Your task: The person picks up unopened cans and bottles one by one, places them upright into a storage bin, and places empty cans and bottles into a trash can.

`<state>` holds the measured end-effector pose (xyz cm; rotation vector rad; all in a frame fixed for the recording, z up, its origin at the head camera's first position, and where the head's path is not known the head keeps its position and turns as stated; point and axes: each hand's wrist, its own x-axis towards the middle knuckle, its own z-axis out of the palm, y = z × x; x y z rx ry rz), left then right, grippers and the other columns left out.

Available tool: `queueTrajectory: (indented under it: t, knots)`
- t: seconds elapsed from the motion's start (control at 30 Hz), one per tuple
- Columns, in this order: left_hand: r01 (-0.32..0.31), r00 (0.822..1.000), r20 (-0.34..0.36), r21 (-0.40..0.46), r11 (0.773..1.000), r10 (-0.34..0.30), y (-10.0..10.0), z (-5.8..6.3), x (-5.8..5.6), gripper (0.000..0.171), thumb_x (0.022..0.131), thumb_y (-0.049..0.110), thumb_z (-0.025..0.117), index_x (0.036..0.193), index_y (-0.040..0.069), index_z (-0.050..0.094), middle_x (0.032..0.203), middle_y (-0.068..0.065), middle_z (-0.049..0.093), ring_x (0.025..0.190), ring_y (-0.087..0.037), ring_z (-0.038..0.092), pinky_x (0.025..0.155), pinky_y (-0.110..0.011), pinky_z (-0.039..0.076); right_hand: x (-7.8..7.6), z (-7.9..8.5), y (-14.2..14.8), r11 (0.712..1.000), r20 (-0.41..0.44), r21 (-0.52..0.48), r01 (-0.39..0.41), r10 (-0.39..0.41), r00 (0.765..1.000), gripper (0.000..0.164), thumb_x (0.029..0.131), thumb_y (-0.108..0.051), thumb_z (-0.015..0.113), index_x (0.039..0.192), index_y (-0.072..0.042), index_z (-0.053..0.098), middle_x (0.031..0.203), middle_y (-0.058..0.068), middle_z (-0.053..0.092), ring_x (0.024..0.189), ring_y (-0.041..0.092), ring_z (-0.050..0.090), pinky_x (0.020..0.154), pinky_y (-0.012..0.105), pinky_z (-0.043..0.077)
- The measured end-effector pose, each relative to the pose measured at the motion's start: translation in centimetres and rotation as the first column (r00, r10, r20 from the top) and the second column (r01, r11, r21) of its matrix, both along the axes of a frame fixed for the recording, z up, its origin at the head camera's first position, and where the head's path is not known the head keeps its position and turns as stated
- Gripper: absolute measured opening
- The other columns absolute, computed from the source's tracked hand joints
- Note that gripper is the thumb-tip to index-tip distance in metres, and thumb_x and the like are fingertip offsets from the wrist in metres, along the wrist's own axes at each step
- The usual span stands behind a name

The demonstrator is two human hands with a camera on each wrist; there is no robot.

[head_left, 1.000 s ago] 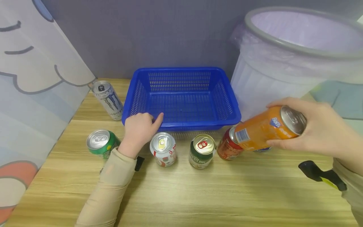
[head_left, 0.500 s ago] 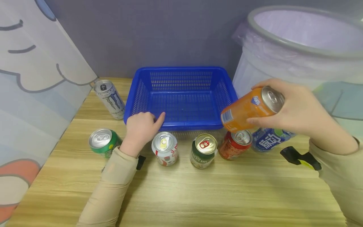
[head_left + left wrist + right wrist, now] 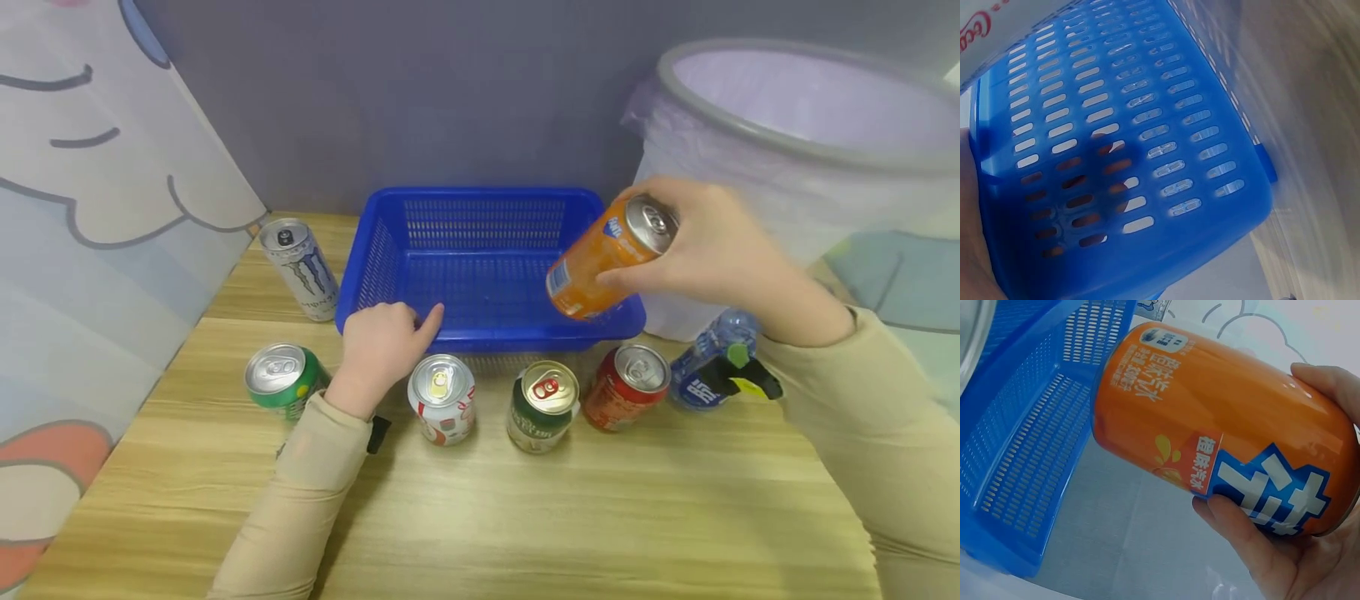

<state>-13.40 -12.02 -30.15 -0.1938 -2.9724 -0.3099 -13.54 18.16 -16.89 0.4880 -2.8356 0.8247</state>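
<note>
My right hand point(image 3: 701, 242) grips an orange Fanta can point(image 3: 600, 258), held tilted over the right front part of the blue plastic basket point(image 3: 480, 342). In the right wrist view the orange can point(image 3: 1210, 425) is wrapped by thumb and fingers, beside the basket wall point(image 3: 1035, 456). My left hand point(image 3: 384, 350) holds the basket's front rim near its left corner. Through the slots in the left wrist view, fingers show behind the basket wall point(image 3: 1166, 125). Just in front of that hand stands a white Coca-Cola can point(image 3: 442, 408). The basket's visible floor is bare.
Along the basket's front stand a dark green can point(image 3: 542, 417), a red can point(image 3: 626, 396) and a blue-labelled bottle point(image 3: 697, 375). Left are a green can point(image 3: 281, 379) and a Monster can point(image 3: 303, 275). A lined white bin point(image 3: 750, 183) stands right, a grey wall point(image 3: 450, 92) behind.
My right hand has carried the orange can leftward and up, from beside the bin to over the basket's right side. The bottle is now more exposed. My left hand keeps its hold.
</note>
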Motion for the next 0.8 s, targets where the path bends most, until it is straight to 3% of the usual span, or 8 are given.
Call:
queueTrajectory:
  t: [0.8]
  knots:
    - [-0.003, 1.0, 0.014, -0.009, 1.0, 0.003, 0.0, 0.0, 0.0, 0.062, 0.095, 0.052, 0.037, 0.045, 0.015, 0.039, 0.044, -0.002, 0.042, 0.043, -0.022, 0.046, 0.037, -0.031, 0.03, -5.9, -2.9, -2.4, 0.999, 0.071, -0.031, 0.019, -0.017, 0.997, 0.062, 0.069, -0.034, 0.082, 0.114, 0.001, 0.058, 0.104, 0.019, 0.065, 0.091, 0.031, 0.061, 0.079, 0.042, 0.048]
